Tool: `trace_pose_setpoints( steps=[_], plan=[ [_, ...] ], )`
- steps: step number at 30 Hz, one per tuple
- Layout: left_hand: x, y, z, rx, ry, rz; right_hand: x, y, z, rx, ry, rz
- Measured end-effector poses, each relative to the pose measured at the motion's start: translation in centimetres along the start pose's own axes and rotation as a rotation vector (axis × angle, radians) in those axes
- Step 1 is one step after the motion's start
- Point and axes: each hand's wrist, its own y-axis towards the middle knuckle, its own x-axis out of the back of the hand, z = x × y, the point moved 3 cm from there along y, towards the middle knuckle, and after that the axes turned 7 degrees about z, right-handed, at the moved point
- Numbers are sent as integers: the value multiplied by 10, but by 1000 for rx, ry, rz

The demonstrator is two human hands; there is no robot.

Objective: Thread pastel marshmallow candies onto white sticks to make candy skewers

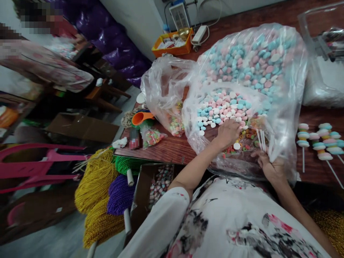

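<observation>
A large clear plastic bag [301,82] lies open on the table, full of pink, blue and white disc-shaped pieces [223,104] that look like candies. At the near edge of that pile, my left hand [228,132] has its fingers curled down among the discs; what they pinch, if anything, is hidden. Several thin white sticks [261,139] stand up from my right hand [270,166], which is closed around their lower ends at the bag's front. Between the hands lie small colourful rings [245,138] and one white disc [237,146].
Assembled sticks with stacked discs [303,136] lie at the right. Left of the bag are another plastic bag [172,86], an orange scoop [142,117] and a small bag of rings [152,138]. An orange tray [172,50] stands behind. Another person [45,64] sits far left.
</observation>
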Motion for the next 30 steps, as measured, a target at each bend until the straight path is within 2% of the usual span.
trace_pose_setpoints(
  steps=[2, 4, 8, 11, 14, 17, 23, 26, 30],
  plan=[
    [2, 5, 7, -31, -76, 8, -2, 1, -2, -19, 53, -26],
    [7, 2, 13, -94, -143, -33, -2, 1, 0, -23, 79, -48],
    [13, -34, 9, -294, -56, -169, -1, -1, 5, -43, 150, -76],
    [1, -68, -1, -441, 82, -108, 1, -2, 4, -31, 166, -137],
    [-14, -86, -3, -507, 103, -76, 1, -2, 3, -14, 33, -75],
    [-23, -85, 0, -531, -7, -100, 1, -1, 2, 9, -69, 1],
    [-18, -70, 3, -402, -356, -115, 5, -2, -1, 84, -90, -44],
    [-19, -66, -4, -426, -418, -78, 6, -3, -3, 100, -90, -53],
    [-25, -62, -11, -445, -416, -49, 4, -3, -12, 49, -88, -15]
  ],
)
